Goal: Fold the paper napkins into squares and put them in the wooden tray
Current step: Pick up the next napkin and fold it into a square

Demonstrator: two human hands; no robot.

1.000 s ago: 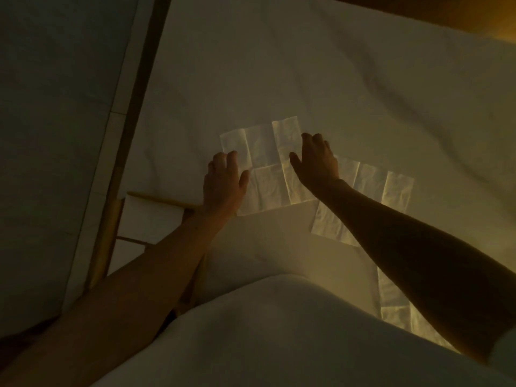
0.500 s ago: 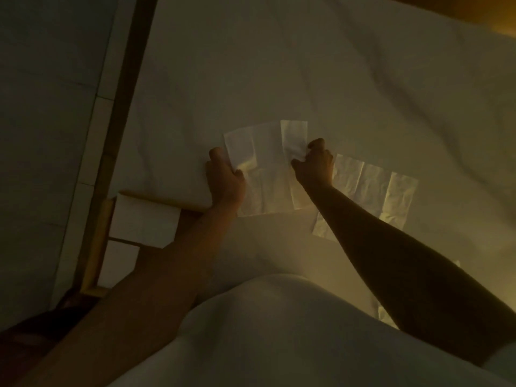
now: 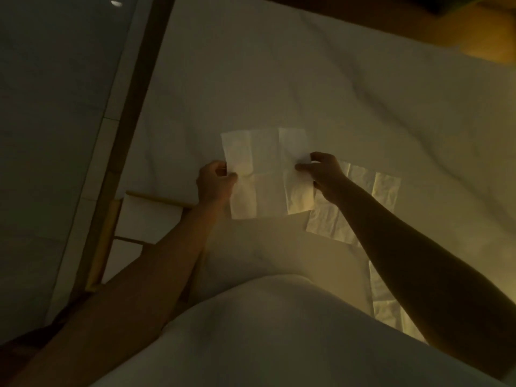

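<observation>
My left hand [image 3: 215, 180] pinches the open napkin [image 3: 265, 174] at its left edge | my right hand [image 3: 324, 174] pinches its right edge | wooden tray [image 3: 104, 236], near left, holds folded napkins [image 3: 150, 216]

- centre napkin [image 3: 265, 174]: white, unfolded, lying flat on the bed sheet [image 3: 279, 79], its creases marking a grid of panels; the left hand [image 3: 215, 182] pinches its left edge and the right hand [image 3: 324, 174] pinches its right edge.
- second napkin [image 3: 385, 191]: unfolded and creased, just right of the first, partly covered by the right arm [image 3: 405, 247].
- third napkin [image 3: 388, 311]: a pale sheet nearer the person on the right (mostly hidden, fold unclear).
- wooden tray [image 3: 104, 233]: a light wood frame with a divider at the bed's left edge; its far compartment holds a white folded square [image 3: 150, 212].
</observation>
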